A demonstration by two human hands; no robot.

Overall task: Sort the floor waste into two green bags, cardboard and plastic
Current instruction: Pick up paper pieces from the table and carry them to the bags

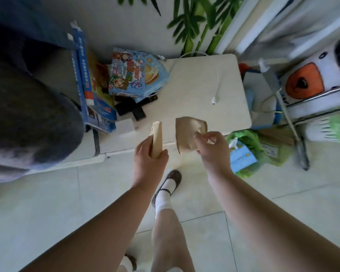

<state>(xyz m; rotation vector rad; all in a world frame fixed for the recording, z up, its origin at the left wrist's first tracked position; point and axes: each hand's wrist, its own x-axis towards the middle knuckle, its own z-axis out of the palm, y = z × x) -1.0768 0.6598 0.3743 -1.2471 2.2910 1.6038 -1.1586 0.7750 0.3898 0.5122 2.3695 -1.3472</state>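
A cream table stands on the tiled floor. On it at nine o'clock lie blue boxes, a cartoon snack pack and black items; a white cable lies at three o'clock. A green bag sits on the floor right of the table.

Boxes lie left on table; bag right.

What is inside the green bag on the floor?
The green plastic bag on the floor holds a light blue printed carton with a small white piece above it. Brown cardboard shows further back. Anything below these is covered.
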